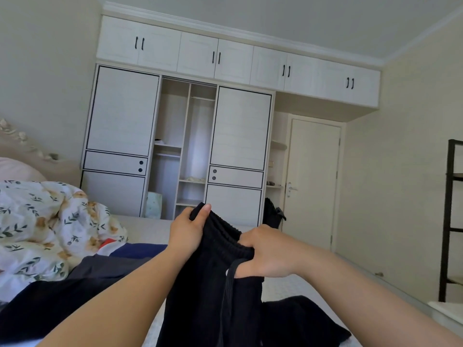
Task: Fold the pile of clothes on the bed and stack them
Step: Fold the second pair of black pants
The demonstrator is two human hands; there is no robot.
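A pair of black trousers (210,291) with a ribbed elastic waistband hangs in the lower middle of the frame, held up above the bed (147,229). The left hand (186,231) grips one end of the waistband, thumb pressed over the top edge of the cloth. The right hand (265,251) clamps the other end, fingers curled into the fabric, with a black drawstring (229,279) dropping just beside it. The two hands are near each other, with the bunched waistband between them. No brand, label or writing can be read on the trousers; a small pale spot beside the drawstring is too small to make out.

The trouser legs run out of the bottom edge of the frame, so their length is cut off. More dark clothes (82,289) lie on the bed at lower left, partly hidden behind the left forearm; a navy piece (135,249) and a scrap of red and white cloth (106,245) show at their upper edge. Another black garment (300,319) lies at lower right, behind the hanging trousers.

At left sits a rumpled floral duvet (50,226), with a pink pillow (17,170) above it. Behind the bed stands a white wardrobe (180,136) with its middle section open, shelves showing. A black bag (273,216) stands at its foot, partly covered by the right hand. A closed door (313,181) is to the right, and a black metal shelf frame (448,216) is cut off by the right edge.
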